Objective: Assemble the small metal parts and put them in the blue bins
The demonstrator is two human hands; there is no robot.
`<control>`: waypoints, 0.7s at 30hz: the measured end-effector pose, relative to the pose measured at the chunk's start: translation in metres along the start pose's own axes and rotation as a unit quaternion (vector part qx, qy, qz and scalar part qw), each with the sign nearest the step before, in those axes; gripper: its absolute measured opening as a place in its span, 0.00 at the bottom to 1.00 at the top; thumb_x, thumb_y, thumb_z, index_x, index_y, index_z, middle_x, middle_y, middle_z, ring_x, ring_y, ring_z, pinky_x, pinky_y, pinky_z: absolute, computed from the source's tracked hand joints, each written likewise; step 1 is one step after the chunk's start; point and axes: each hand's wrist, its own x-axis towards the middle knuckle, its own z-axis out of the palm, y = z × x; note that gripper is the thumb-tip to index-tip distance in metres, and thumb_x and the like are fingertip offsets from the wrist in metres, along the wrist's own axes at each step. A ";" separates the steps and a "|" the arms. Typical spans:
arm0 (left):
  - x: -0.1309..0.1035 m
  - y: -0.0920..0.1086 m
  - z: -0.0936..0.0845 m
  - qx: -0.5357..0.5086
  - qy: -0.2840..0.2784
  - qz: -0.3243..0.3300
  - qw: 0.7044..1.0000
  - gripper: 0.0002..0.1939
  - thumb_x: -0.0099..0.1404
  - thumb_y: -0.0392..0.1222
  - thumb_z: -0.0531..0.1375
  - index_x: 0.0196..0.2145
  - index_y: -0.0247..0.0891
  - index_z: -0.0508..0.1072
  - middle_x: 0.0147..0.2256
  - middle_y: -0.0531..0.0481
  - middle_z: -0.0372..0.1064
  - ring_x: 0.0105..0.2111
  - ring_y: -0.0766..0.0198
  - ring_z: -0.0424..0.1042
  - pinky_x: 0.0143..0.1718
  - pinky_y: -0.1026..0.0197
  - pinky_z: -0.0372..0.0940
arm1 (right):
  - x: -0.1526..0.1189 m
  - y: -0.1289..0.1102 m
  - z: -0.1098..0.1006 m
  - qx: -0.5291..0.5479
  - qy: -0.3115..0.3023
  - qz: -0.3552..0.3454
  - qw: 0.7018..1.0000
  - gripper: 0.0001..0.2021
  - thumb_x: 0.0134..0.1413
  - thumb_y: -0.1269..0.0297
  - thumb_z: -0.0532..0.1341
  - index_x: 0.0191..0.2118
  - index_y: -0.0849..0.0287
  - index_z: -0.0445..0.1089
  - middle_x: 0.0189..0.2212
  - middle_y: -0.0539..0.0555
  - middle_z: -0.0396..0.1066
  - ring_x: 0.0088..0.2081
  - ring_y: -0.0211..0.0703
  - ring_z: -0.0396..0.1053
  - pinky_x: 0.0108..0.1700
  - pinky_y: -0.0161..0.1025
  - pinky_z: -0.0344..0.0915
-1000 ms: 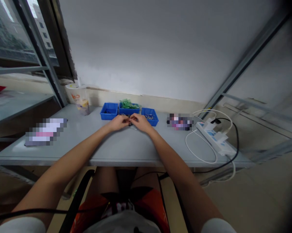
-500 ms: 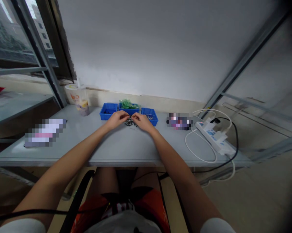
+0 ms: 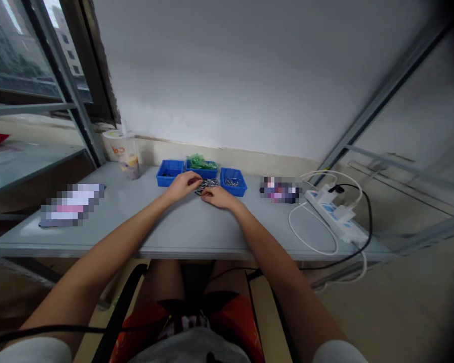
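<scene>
A pile of small, dark and silvery metal pieces point(image 3: 209, 184), perhaps screws, lies on the grey table just in front of the blue trays. At the pile's left edge is my left hand point(image 3: 184, 185), its fingers bent and brought together; anything between the tips is too small to make out. My right hand point(image 3: 217, 197) rests low at the near side of the pile, fingers curled down towards the tabletop with the tips close together. Whatever they grip is hidden. Similar silvery pieces lie in the right blue tray point(image 3: 239, 190).
Behind my hands stand a left blue tray point(image 3: 169, 181) with dark bits and a middle blue tray point(image 3: 207, 173) with green plastic wrappings point(image 3: 197, 162). A drink cup point(image 3: 125, 156) and a blurred phone point(image 3: 73, 204) are leftward. Rightward lie a pixelated object point(image 3: 279, 190) and a power strip point(image 3: 334, 217) with cables.
My right hand has drawn back towards me and down to the pile's near edge, away from my left hand, uncovering more metal pieces. My left hand has hardly moved.
</scene>
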 end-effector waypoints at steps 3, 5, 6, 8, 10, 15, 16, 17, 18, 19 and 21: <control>0.000 -0.001 0.000 0.003 0.005 -0.004 1.000 0.13 0.65 0.46 0.55 0.36 0.35 0.74 0.33 0.47 0.71 0.30 0.63 0.68 0.35 0.61 0.63 | 0.000 0.000 -0.001 -0.012 0.015 -0.005 1.000 0.07 0.55 0.69 0.59 0.38 0.60 0.74 0.35 0.55 0.75 0.36 0.40 0.70 0.42 0.37 0.64; 0.000 -0.002 0.000 -0.001 0.014 -0.005 1.000 0.13 0.65 0.46 0.55 0.36 0.35 0.74 0.34 0.47 0.71 0.31 0.63 0.68 0.35 0.61 0.63 | 0.001 -0.002 -0.002 -0.015 0.047 -0.002 0.999 0.08 0.55 0.71 0.58 0.38 0.60 0.74 0.34 0.55 0.75 0.36 0.40 0.70 0.41 0.37 0.64; 0.000 -0.003 0.000 -0.003 0.020 -0.004 1.000 0.13 0.65 0.46 0.55 0.37 0.35 0.74 0.34 0.46 0.71 0.31 0.63 0.68 0.35 0.60 0.63 | 0.002 -0.003 -0.004 -0.014 0.075 0.002 0.997 0.08 0.55 0.71 0.58 0.38 0.60 0.73 0.34 0.55 0.75 0.35 0.39 0.70 0.41 0.37 0.64; 0.001 -0.005 0.001 -0.006 0.029 -0.003 1.000 0.13 0.65 0.46 0.55 0.37 0.35 0.74 0.34 0.46 0.71 0.31 0.63 0.69 0.36 0.60 0.64 | 0.003 -0.004 -0.008 -0.004 0.145 0.009 0.989 0.08 0.57 0.69 0.57 0.39 0.60 0.73 0.34 0.54 0.75 0.35 0.39 0.70 0.40 0.36 0.63; 0.001 -0.007 0.001 -0.005 0.030 0.004 1.000 0.13 0.66 0.47 0.56 0.37 0.35 0.75 0.34 0.46 0.72 0.32 0.63 0.69 0.36 0.60 0.64 | 0.003 -0.006 -0.013 0.014 0.215 0.008 0.977 0.09 0.58 0.66 0.56 0.40 0.60 0.72 0.34 0.54 0.74 0.35 0.38 0.70 0.40 0.36 0.63; 0.001 -0.007 0.003 0.002 0.020 0.033 0.999 0.14 0.66 0.48 0.55 0.38 0.37 0.76 0.33 0.48 0.71 0.32 0.63 0.69 0.37 0.60 0.64 | 0.001 -0.009 -0.019 0.032 0.245 -0.004 0.969 0.10 0.58 0.64 0.57 0.42 0.59 0.71 0.31 0.53 0.74 0.33 0.38 0.70 0.39 0.35 0.63; 0.001 -0.007 0.003 0.002 0.021 0.035 0.999 0.14 0.67 0.48 0.55 0.38 0.37 0.76 0.33 0.47 0.71 0.32 0.63 0.69 0.37 0.60 0.64 | 0.000 -0.010 -0.019 0.034 0.232 -0.011 0.972 0.09 0.58 0.64 0.57 0.42 0.59 0.71 0.32 0.53 0.74 0.33 0.38 0.70 0.39 0.35 0.63; 0.001 -0.006 0.002 0.002 0.022 0.037 0.999 0.14 0.67 0.48 0.55 0.38 0.37 0.76 0.33 0.47 0.72 0.32 0.63 0.69 0.37 0.60 0.64 | 0.000 -0.012 -0.018 0.035 0.219 -0.018 0.975 0.09 0.58 0.64 0.57 0.41 0.59 0.72 0.33 0.53 0.74 0.34 0.38 0.70 0.39 0.35 0.63; 0.001 -0.006 0.002 0.001 0.023 0.038 0.999 0.14 0.67 0.48 0.55 0.38 0.37 0.77 0.33 0.47 0.72 0.33 0.63 0.69 0.37 0.60 0.64 | -0.001 -0.013 -0.017 0.035 0.209 -0.025 0.977 0.09 0.58 0.64 0.57 0.41 0.59 0.72 0.33 0.53 0.75 0.34 0.38 0.70 0.39 0.34 0.63; 0.001 -0.006 0.002 -0.001 0.026 0.039 0.999 0.14 0.67 0.48 0.55 0.38 0.37 0.77 0.33 0.47 0.72 0.33 0.63 0.69 0.37 0.60 0.64 | -0.001 -0.015 -0.016 0.033 0.203 -0.031 0.978 0.09 0.59 0.64 0.56 0.40 0.59 0.72 0.34 0.54 0.75 0.34 0.38 0.70 0.39 0.34 0.63; 0.001 -0.006 0.002 -0.004 0.030 0.040 0.999 0.14 0.67 0.48 0.55 0.38 0.37 0.77 0.34 0.47 0.72 0.33 0.63 0.69 0.37 0.60 0.64 | -0.001 -0.016 -0.015 0.029 0.198 -0.038 0.979 0.09 0.60 0.64 0.56 0.39 0.59 0.72 0.34 0.53 0.75 0.34 0.37 0.70 0.39 0.34 0.62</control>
